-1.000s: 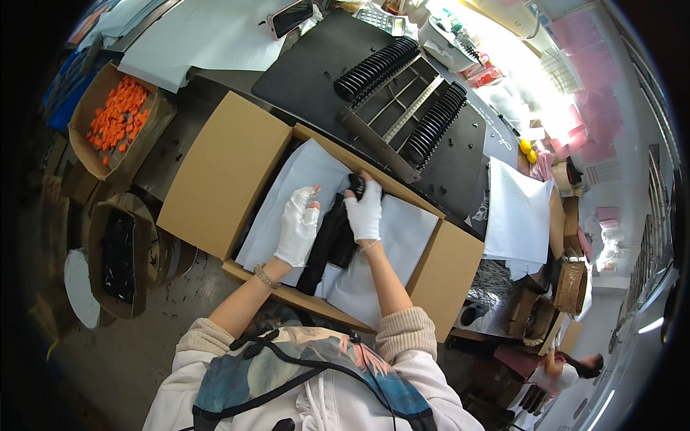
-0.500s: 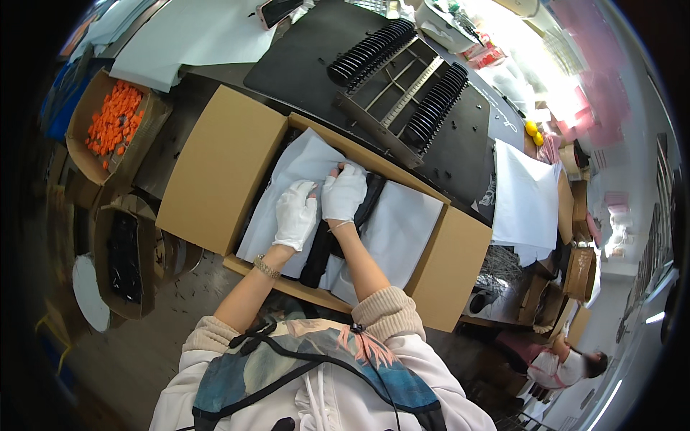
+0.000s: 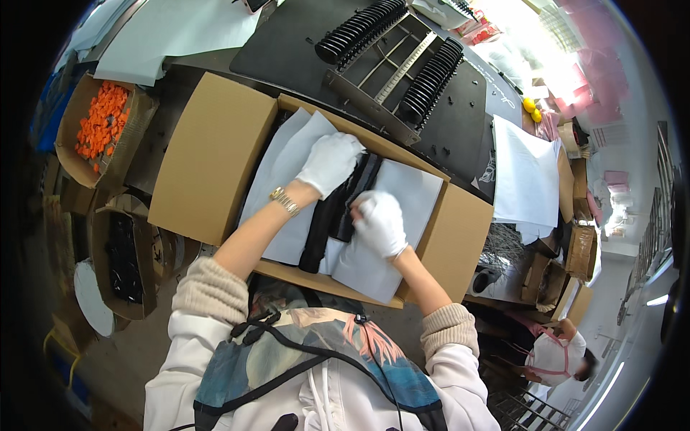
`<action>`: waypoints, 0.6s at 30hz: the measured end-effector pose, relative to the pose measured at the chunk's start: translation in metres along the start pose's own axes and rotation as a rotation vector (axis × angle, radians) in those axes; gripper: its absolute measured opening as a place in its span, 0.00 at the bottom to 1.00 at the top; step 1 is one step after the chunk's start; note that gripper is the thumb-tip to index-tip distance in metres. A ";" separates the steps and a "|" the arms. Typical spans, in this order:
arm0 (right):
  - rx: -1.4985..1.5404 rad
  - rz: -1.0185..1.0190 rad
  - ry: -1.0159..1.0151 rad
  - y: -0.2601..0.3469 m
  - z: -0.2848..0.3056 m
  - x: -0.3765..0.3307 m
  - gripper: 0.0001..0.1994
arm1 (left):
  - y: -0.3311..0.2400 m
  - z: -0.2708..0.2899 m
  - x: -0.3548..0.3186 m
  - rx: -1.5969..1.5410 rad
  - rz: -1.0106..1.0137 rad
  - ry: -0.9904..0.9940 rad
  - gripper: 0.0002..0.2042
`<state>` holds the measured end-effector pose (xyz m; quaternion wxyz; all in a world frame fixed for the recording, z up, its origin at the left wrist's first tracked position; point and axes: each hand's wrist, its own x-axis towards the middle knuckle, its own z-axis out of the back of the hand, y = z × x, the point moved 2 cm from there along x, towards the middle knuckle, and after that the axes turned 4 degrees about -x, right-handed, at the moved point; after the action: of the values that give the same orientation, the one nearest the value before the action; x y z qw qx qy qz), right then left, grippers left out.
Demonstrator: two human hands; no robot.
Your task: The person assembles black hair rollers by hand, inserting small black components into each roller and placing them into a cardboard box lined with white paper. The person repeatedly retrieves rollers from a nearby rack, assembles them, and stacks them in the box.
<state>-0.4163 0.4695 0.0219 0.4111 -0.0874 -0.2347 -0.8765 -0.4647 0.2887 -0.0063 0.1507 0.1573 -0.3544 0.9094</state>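
Observation:
An opened cardboard box [image 3: 208,158] lies in front of me with its side flaps spread. Inside are a white sheet [image 3: 284,187] on the left, a second white sheet [image 3: 402,205] on the right, and long black pieces [image 3: 320,233] running between them. My left hand [image 3: 330,164], in a white glove, lies over the left sheet's edge and the upper end of the black pieces. Its fingers stretch toward the far right, tips partly hidden. My right hand [image 3: 381,221], also gloved, is smeared by motion above the right sheet, its bent fingertips close to the black pieces.
Beyond the box, a metal frame with two rows of black rings [image 3: 399,68] stands on a black mat [image 3: 287,54]. At left is a carton of orange pieces [image 3: 103,126]. White sheets [image 3: 525,172] are stacked at right; another person [image 3: 557,352] is farther off.
My hands, close together before, have moved apart: the left went up and right across the sheet, the right came down and right. More of the black pieces now shows between them.

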 end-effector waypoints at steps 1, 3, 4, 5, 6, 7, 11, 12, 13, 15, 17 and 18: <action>0.025 0.101 0.143 0.011 -0.003 -0.008 0.10 | 0.000 -0.009 0.004 0.102 0.011 0.071 0.09; 0.090 0.161 0.256 0.025 -0.009 -0.018 0.12 | 0.002 -0.024 0.008 0.268 0.056 0.221 0.09; 0.114 0.183 0.266 0.030 -0.012 -0.021 0.11 | 0.003 -0.026 0.007 0.226 0.040 0.154 0.09; 0.083 0.194 0.312 0.032 -0.016 -0.023 0.10 | 0.004 -0.026 0.004 0.176 0.023 0.100 0.09; 0.052 0.204 0.355 0.032 -0.019 -0.026 0.10 | 0.007 -0.024 -0.001 0.129 0.024 0.076 0.09; 0.039 0.230 0.432 0.032 -0.022 -0.028 0.09 | 0.009 -0.019 -0.006 0.105 0.005 -0.015 0.09; -0.067 0.138 0.329 0.021 -0.023 -0.032 0.08 | 0.022 0.005 -0.030 -0.038 0.086 -0.299 0.10; -0.087 0.133 0.347 0.019 -0.023 -0.032 0.09 | 0.027 0.010 -0.034 -0.009 0.147 -0.307 0.09; -0.026 0.132 0.311 0.019 -0.021 -0.031 0.09 | 0.031 0.014 -0.037 0.017 0.242 -0.275 0.09; 0.066 0.080 0.298 0.018 -0.018 -0.025 0.08 | 0.033 0.019 -0.040 0.032 0.187 -0.355 0.09; 0.060 -0.079 0.199 0.011 -0.013 -0.011 0.07 | 0.032 0.021 -0.042 0.041 0.178 -0.371 0.09; 0.063 -0.137 0.152 0.006 -0.009 -0.003 0.07 | 0.029 0.021 -0.042 0.041 0.174 -0.359 0.09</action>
<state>-0.4092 0.4641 0.0143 0.3696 0.0085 -0.2360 -0.8987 -0.4344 0.2466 -0.0252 0.0028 0.2885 -0.3694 0.8833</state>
